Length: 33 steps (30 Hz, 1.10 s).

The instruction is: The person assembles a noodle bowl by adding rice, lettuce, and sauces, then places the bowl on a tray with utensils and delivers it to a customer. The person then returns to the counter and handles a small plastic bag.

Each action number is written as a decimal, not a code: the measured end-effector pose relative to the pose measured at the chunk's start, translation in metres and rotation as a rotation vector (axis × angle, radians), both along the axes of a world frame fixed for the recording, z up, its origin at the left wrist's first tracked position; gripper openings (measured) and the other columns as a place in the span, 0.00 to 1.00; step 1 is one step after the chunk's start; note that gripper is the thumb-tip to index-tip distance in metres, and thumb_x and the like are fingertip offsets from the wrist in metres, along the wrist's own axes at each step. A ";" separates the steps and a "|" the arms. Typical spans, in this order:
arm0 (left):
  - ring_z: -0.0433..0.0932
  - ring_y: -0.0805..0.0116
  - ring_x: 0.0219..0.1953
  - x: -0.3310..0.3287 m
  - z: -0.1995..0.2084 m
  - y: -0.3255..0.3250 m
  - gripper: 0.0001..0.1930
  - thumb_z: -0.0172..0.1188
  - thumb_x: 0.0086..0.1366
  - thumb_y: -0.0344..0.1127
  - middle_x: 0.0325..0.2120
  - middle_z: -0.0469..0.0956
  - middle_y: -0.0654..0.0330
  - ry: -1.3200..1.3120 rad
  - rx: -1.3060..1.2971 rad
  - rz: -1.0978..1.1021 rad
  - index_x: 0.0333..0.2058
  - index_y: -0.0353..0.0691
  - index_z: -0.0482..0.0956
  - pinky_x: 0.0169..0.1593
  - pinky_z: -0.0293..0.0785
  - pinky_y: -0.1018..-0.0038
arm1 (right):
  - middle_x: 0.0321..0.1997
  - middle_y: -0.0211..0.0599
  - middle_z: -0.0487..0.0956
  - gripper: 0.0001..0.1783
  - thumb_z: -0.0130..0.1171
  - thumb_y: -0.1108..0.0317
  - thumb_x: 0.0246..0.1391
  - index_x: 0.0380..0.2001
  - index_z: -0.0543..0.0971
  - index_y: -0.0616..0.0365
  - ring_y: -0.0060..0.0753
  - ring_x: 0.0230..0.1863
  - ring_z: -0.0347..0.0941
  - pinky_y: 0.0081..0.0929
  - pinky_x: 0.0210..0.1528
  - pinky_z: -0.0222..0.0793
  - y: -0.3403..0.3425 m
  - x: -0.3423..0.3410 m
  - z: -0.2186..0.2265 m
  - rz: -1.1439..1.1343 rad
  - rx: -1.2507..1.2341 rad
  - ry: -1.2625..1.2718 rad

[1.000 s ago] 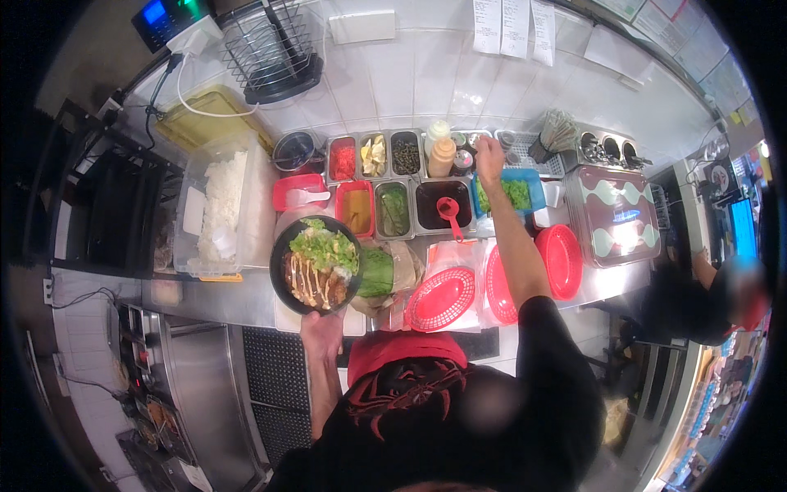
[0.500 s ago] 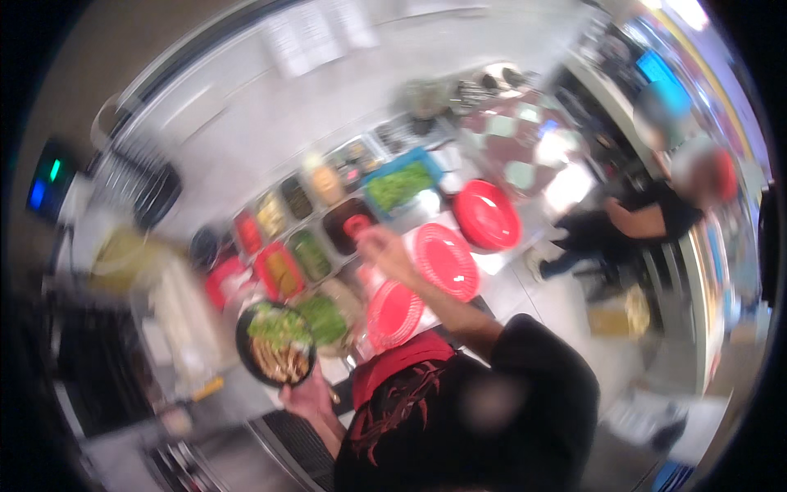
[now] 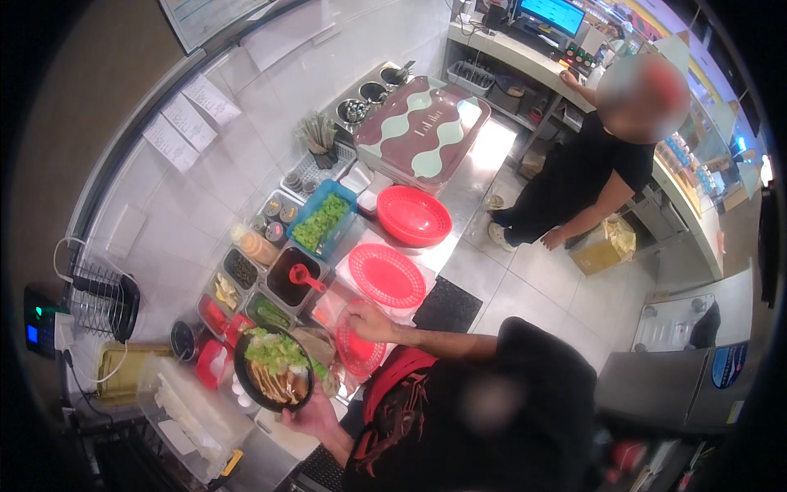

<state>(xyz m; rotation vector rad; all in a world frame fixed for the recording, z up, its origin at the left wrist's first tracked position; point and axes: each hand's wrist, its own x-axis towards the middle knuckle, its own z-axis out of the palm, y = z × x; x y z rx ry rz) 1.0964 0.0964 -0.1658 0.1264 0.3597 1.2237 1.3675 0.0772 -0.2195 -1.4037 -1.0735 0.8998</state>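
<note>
My left hand point(image 3: 318, 415) holds a black bowl point(image 3: 307, 394) from its underside and near edge, tilted toward me. Lettuce point(image 3: 279, 348) and browned sliced meat point(image 3: 277, 384) fill it. To its right, my right hand point(image 3: 369, 321) hovers over a red oval basket point(image 3: 361, 354), fingers curled together; whatever they may pinch is hidden. Just beyond that hand, a red scoop point(image 3: 305, 278) rests in a steel pan of dark contents point(image 3: 287, 262). Pans of sliced green vegetable point(image 3: 269, 312) and red pieces point(image 3: 213, 313) sit behind the bowl.
More red baskets point(image 3: 387, 275) and a stack of them point(image 3: 414, 216) line the counter's right side. A blue tub of lettuce point(image 3: 324, 223) and a patterned lidded box point(image 3: 425, 131) stand farther back. A clear bin point(image 3: 184, 422) is at left. A co-worker point(image 3: 611, 156) stands by the far-right counter.
My right hand has drawn back from beside the red scoop toward me, over the near basket. My left hand still holds the bowl. The view has turned, showing more of the far counter.
</note>
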 end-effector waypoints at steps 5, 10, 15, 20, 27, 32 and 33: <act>0.62 0.47 0.73 -0.008 0.001 -0.011 0.44 0.67 0.58 0.46 0.72 0.65 0.52 0.039 0.058 0.030 0.73 0.44 0.62 0.77 0.53 0.42 | 0.32 0.45 0.81 0.11 0.47 0.80 0.50 0.31 0.80 0.64 0.40 0.37 0.80 0.38 0.44 0.76 0.001 0.001 0.017 0.116 -0.042 0.011; 0.59 0.47 0.75 -0.034 -0.003 -0.031 0.46 0.67 0.56 0.46 0.73 0.62 0.52 0.019 -0.041 0.155 0.73 0.43 0.61 0.77 0.50 0.39 | 0.30 0.37 0.81 0.10 0.48 0.80 0.46 0.28 0.79 0.60 0.30 0.37 0.78 0.31 0.42 0.75 0.010 -0.020 -0.006 0.127 0.180 -0.057; 0.57 0.50 0.76 -0.057 0.015 -0.050 0.47 0.69 0.54 0.43 0.73 0.62 0.55 0.138 -0.015 0.285 0.74 0.47 0.62 0.78 0.49 0.39 | 0.33 0.32 0.80 0.12 0.45 0.83 0.55 0.31 0.79 0.60 0.24 0.38 0.75 0.26 0.44 0.72 0.004 -0.046 -0.015 0.239 0.000 0.246; 0.63 0.52 0.73 -0.091 0.011 -0.082 0.46 0.68 0.54 0.47 0.72 0.64 0.57 0.203 -0.055 0.410 0.73 0.50 0.64 0.73 0.59 0.45 | 0.33 0.31 0.80 0.13 0.45 0.82 0.59 0.32 0.80 0.62 0.22 0.36 0.74 0.23 0.42 0.71 -0.003 -0.067 0.001 0.383 -0.236 0.218; 0.62 0.50 0.74 -0.105 0.011 -0.092 0.49 0.68 0.52 0.48 0.72 0.63 0.54 0.253 -0.049 0.543 0.74 0.48 0.61 0.74 0.60 0.43 | 0.29 0.27 0.80 0.12 0.47 0.81 0.61 0.33 0.81 0.62 0.19 0.31 0.71 0.21 0.35 0.68 0.023 -0.049 0.004 0.336 -0.106 0.066; 0.64 0.51 0.73 -0.120 0.001 -0.090 0.48 0.64 0.54 0.54 0.72 0.65 0.56 0.313 -0.056 0.548 0.74 0.48 0.61 0.73 0.62 0.46 | 0.24 0.24 0.75 0.12 0.47 0.81 0.62 0.32 0.81 0.61 0.12 0.25 0.66 0.16 0.27 0.61 0.037 -0.044 0.009 0.301 -0.180 0.125; 0.64 0.51 0.72 -0.121 0.000 -0.090 0.48 0.64 0.54 0.56 0.72 0.65 0.56 0.326 -0.050 0.547 0.74 0.48 0.62 0.73 0.61 0.47 | 0.24 0.23 0.75 0.12 0.47 0.80 0.62 0.32 0.81 0.61 0.11 0.24 0.65 0.16 0.26 0.60 0.039 -0.047 0.013 0.298 -0.177 0.123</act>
